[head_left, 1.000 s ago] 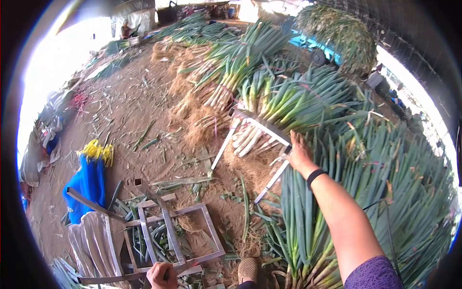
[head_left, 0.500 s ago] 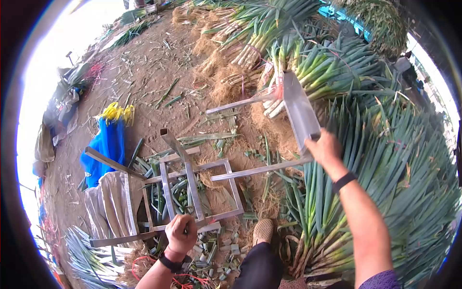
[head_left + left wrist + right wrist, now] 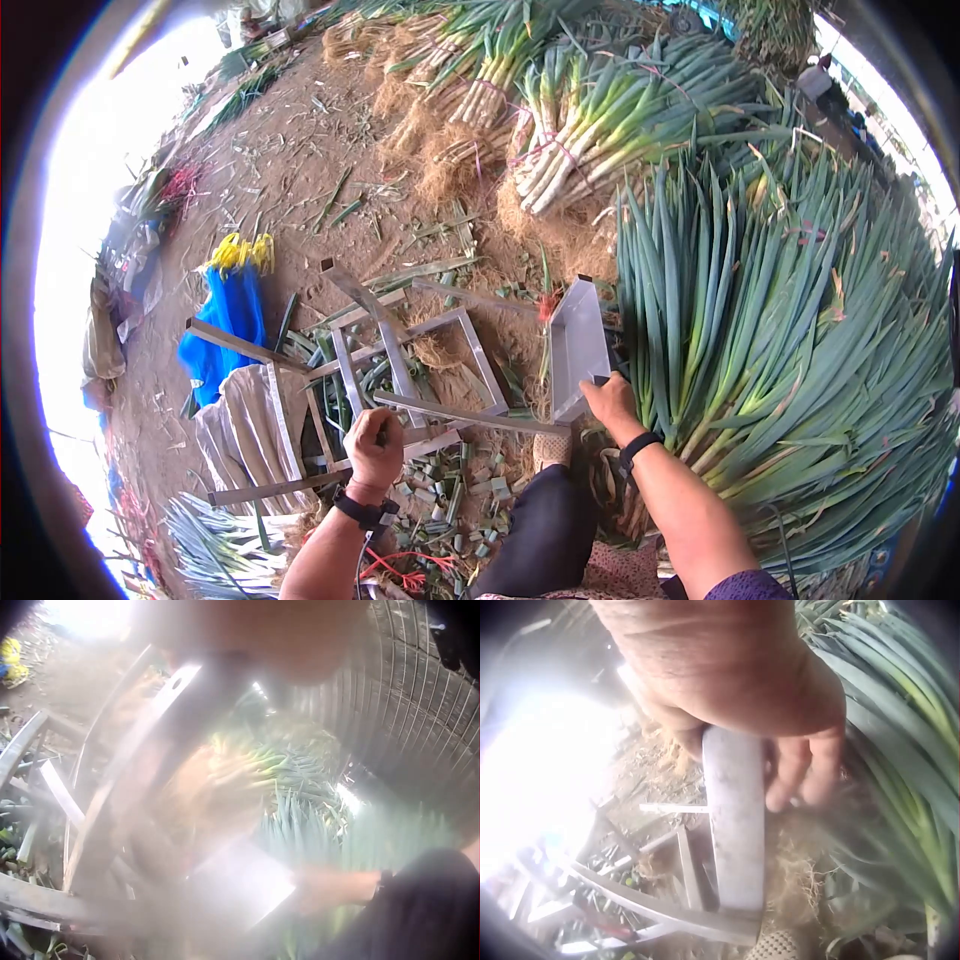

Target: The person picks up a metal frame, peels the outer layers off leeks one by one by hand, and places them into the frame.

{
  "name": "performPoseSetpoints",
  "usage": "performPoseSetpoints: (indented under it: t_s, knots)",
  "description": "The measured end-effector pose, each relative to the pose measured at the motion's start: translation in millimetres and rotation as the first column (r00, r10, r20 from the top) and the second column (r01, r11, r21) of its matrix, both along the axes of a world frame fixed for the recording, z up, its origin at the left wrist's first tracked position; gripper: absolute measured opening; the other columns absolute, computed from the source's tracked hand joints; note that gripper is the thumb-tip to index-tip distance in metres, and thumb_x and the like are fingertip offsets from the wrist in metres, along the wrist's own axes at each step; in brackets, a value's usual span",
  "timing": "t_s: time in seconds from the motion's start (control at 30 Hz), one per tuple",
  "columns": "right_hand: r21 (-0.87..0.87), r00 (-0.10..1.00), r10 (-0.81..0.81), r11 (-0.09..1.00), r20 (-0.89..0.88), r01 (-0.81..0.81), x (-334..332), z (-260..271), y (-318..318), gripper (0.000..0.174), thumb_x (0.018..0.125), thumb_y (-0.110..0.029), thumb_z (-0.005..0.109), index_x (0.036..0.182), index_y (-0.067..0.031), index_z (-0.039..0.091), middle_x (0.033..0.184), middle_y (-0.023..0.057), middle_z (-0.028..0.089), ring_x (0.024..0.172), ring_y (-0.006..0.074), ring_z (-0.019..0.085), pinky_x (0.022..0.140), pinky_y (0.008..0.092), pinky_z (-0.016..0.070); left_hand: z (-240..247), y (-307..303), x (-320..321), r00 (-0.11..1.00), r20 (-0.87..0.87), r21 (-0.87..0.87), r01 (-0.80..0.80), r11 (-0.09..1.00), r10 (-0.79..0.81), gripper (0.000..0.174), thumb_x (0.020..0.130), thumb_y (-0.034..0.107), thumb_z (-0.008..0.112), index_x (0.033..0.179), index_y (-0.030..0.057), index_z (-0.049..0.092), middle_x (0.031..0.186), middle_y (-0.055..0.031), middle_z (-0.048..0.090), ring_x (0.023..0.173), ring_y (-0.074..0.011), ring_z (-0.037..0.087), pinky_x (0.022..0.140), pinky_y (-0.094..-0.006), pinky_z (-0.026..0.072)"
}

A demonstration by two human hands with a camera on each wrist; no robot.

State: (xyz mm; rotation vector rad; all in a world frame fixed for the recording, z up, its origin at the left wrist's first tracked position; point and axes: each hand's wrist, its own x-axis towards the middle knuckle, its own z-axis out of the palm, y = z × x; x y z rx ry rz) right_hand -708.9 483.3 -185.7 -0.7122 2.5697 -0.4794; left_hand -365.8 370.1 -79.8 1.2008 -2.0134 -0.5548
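My left hand (image 3: 375,448) is a curled fist at the near bar of a metal rack (image 3: 390,345), gripping it; haze and blur cover much of this contact in the left wrist view. With fingers and thumb, my right hand (image 3: 612,402) holds the near end of a metal stool-like piece (image 3: 580,335). Its shallow, trough-shaped top runs away from me, and two long legs point left over the rack. In the right wrist view, the smooth metal top (image 3: 736,825) lies under the palm. Beside this hand rises a large heap of long green onions (image 3: 790,310).
Tied green onion bundles (image 3: 560,165) lie behind on the dirt ground. Left of the rack are blue mesh bags (image 3: 225,320) with yellow ends and a grey cloth (image 3: 245,425). Chopped leaf pieces (image 3: 480,490) litter the ground near my shoe (image 3: 550,450). More green onions (image 3: 215,545) lie front left.
The right hand has brought the stool-like piece from over the far bundles down and toward me, turning it so its legs point left across the rack. The left hand stays at the rack's bar.
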Motion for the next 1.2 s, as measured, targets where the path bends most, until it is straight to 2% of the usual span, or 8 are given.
performPoseSetpoints:
  t_s: [0.07, 0.17, 0.27, 0.43, 0.53, 0.67, 0.93, 1.2]
  knots:
    - [0.058, 0.937, -0.090, 0.996, 0.338, 0.075, -14, 0, 1, 0.066, 0.067, -0.050, 0.067, 0.104, 0.0028, 0.057, 0.102, 0.0199, 0.063, 0.095, 0.0357, 0.060, 0.078, 0.0458, 0.0478, -2, 0, -1, 1.000, -0.012, 0.034, -0.010, 0.999, 0.010, 0.012, 0.070, -0.004, 0.059, 0.079, 0.0049, 0.058, 0.067, -0.0088, 0.055, 0.057, -0.0224, 0.055, 0.054, -0.0294, 0.0439]
    - [0.095, 0.418, -0.231, 0.943, 0.879, 0.320, -45, -29, 10, 0.062, 0.077, -0.046, 0.066, 0.121, -0.0052, 0.049, 0.115, 0.0113, 0.058, 0.101, 0.0315, 0.056, 0.081, 0.0499, 0.0436, -5, 0, -3, 1.000, 0.005, 0.049, 0.010, 0.999, -0.011, 0.009, 0.073, -0.005, 0.056, 0.079, 0.0023, 0.058, 0.066, -0.0078, 0.056, 0.057, -0.0180, 0.058, 0.053, -0.0281, 0.0455]
    - [0.136, 0.364, -0.261, 0.932, 0.894, 0.335, -47, -94, 27, 0.049, 0.079, -0.035, 0.066, 0.118, -0.0095, 0.050, 0.108, 0.0088, 0.060, 0.095, 0.0269, 0.058, 0.078, 0.0466, 0.0455, -3, 0, -4, 0.999, 0.031, 0.054, 0.012, 0.998, -0.014, 0.008, 0.074, -0.007, 0.054, 0.078, 0.0007, 0.057, 0.065, -0.0071, 0.055, 0.057, -0.0164, 0.059, 0.053, -0.0275, 0.0461]
    - [0.315, 0.547, -0.438, 0.898, 0.714, 0.307, -5, -113, 20, 0.044, 0.074, -0.039, 0.071, 0.103, -0.0095, 0.057, 0.099, 0.0056, 0.056, 0.086, 0.0214, 0.051, 0.061, 0.0367, 0.0444, -1, 0, -10, 0.999, 0.036, 0.057, -0.015, 0.998, 0.013, 0.008, 0.074, -0.003, 0.057, 0.079, 0.0026, 0.057, 0.065, -0.0086, 0.055, 0.056, -0.0192, 0.055, 0.053, -0.0287, 0.0438]
    - [0.046, 0.571, -0.141, 0.983, 0.809, 0.178, 13, -126, -2, 0.034, 0.075, -0.027, 0.068, 0.099, -0.0037, 0.059, 0.089, 0.0087, 0.058, 0.070, 0.0214, 0.053, 0.052, 0.0348, 0.0455, -8, 0, -5, 0.998, 0.034, 0.081, -0.057, 0.995, 0.054, 0.010, 0.073, -0.004, 0.057, 0.079, 0.0029, 0.058, 0.064, -0.0081, 0.055, 0.054, -0.0178, 0.055, 0.052, -0.0271, 0.0434]
    - [-0.083, 0.528, -0.241, 0.852, 0.815, 0.517, -3, -152, -19, 0.022, 0.073, -0.008, 0.063, 0.093, 0.0012, 0.059, 0.080, 0.0100, 0.059, 0.066, 0.0240, 0.057, 0.056, 0.0377, 0.0514, -8, -3, -5, 0.998, 0.026, 0.067, -0.054, 0.996, 0.053, 0.010, 0.073, -0.004, 0.059, 0.078, 0.0044, 0.058, 0.064, -0.0078, 0.055, 0.055, -0.0182, 0.054, 0.051, -0.0277, 0.0429]
    - [-0.257, 0.939, -0.083, 0.951, 0.333, 0.175, -112, 29, 0, 0.022, 0.064, -0.006, 0.063, 0.080, 0.0090, 0.060, 0.077, 0.0162, 0.063, 0.068, 0.0251, 0.060, 0.063, 0.0381, 0.0479, -5, -1, -3, 1.000, -0.016, 0.028, -0.007, 1.000, 0.007, 0.009, 0.074, -0.002, 0.059, 0.078, 0.0047, 0.057, 0.067, -0.0081, 0.056, 0.056, -0.0196, 0.054, 0.053, -0.0278, 0.0437]
    - [-0.216, 0.995, 0.090, 0.971, -0.053, -0.100, -130, 152, 10, 0.026, 0.071, -0.011, 0.057, 0.089, 0.0060, 0.062, 0.083, 0.0230, 0.064, 0.079, 0.0305, 0.065, 0.071, 0.0371, 0.0485, -10, 1, 0, 0.997, -0.073, 0.022, 0.002, 1.000, 0.000, 0.008, 0.074, -0.002, 0.058, 0.078, 0.0044, 0.057, 0.069, -0.0087, 0.057, 0.057, -0.0197, 0.054, 0.054, -0.0280, 0.0445]
